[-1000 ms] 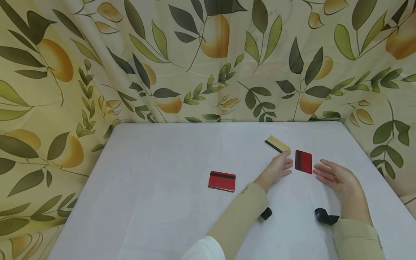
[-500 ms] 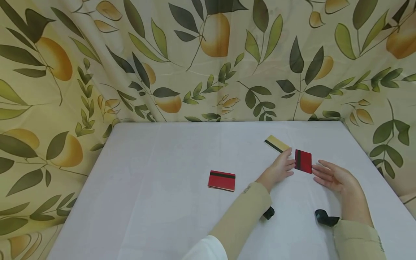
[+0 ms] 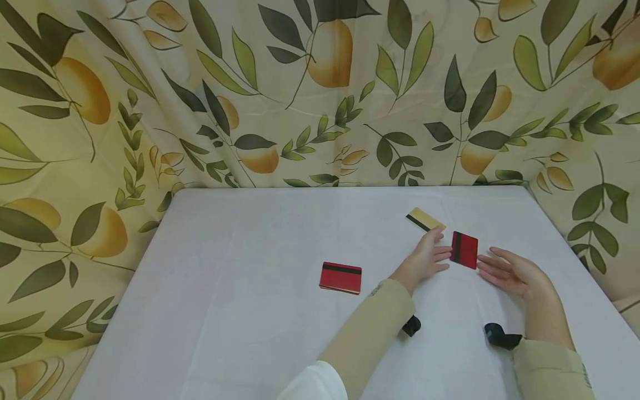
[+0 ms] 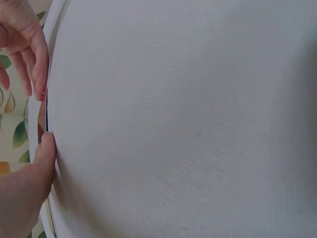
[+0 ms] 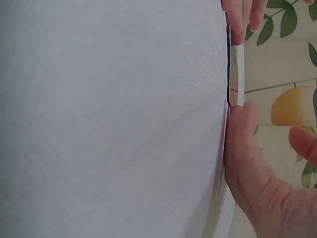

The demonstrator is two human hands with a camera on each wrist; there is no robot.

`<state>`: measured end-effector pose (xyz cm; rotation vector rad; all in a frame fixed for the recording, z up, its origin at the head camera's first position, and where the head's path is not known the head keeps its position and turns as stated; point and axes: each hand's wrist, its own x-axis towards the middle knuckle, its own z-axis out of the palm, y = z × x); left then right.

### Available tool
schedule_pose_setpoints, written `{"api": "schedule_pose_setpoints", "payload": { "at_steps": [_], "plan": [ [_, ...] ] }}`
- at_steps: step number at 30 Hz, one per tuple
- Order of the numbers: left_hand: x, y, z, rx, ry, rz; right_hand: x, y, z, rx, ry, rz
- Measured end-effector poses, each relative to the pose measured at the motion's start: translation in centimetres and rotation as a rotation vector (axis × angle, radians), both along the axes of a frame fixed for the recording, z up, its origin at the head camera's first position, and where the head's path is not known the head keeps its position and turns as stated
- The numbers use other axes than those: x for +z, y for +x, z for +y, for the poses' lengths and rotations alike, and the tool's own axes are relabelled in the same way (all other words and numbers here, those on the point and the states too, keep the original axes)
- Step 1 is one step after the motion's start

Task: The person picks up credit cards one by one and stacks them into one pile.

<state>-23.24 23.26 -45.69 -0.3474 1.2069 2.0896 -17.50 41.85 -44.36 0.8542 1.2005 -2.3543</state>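
A red card with a black stripe point(image 3: 465, 250) lies on the table between the two hands. Its left edge meets the fingertips of the left hand point(image 3: 423, 259), whose fingers are extended. The right hand point(image 3: 516, 274) has its straight fingers at the card's right edge. Just beyond the left hand lies a yellow card with a black stripe point(image 3: 424, 219), its near corner partly hidden by that hand. In the right wrist view the right hand point(image 5: 260, 171) and the left fingers stand at opposite ends of the card, seen edge-on. Neither hand grips anything.
A small stack of red striped cards point(image 3: 340, 278) lies left of the left forearm. A white cloth covers the table point(image 3: 225, 311). Patterned fabric point(image 3: 320, 111) with fruit and leaves hangs behind it. Black wrist devices point(image 3: 501, 336) jut out from both sleeves.
The right hand has shifted slightly left, to the red card's edge. The left hand moved right to the card, then slightly back. The red card has slid a little left and nearer.
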Motion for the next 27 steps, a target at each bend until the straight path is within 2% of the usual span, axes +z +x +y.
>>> {"api": "schedule_pose_setpoints", "payload": {
  "at_steps": [4,7,9,16,23,27],
  "plan": [
    [0.4,-0.1,-0.3,-0.024,-0.07,0.021,0.1,-0.1,-0.1,-0.009,-0.032,-0.025],
    [0.5,-0.1,-0.5,-0.038,-0.084,0.041,0.1,-0.1,-0.1,-0.003,-0.052,-0.039],
    [0.6,-0.2,-0.7,-0.054,-0.087,0.049,0.1,-0.1,-0.1,0.006,-0.057,-0.043],
    [0.7,-0.4,-1.1,-0.062,-0.09,0.034,-0.1,-0.1,0.2,0.117,0.015,0.0],
    [0.5,-0.4,-1.6,-0.071,-0.089,0.003,-0.1,0.1,-0.3,0.123,0.001,0.027],
    [0.3,-0.4,-2.0,-0.077,-0.06,-0.004,0.1,0.3,-0.5,0.132,-0.015,0.021]
  ]
}}
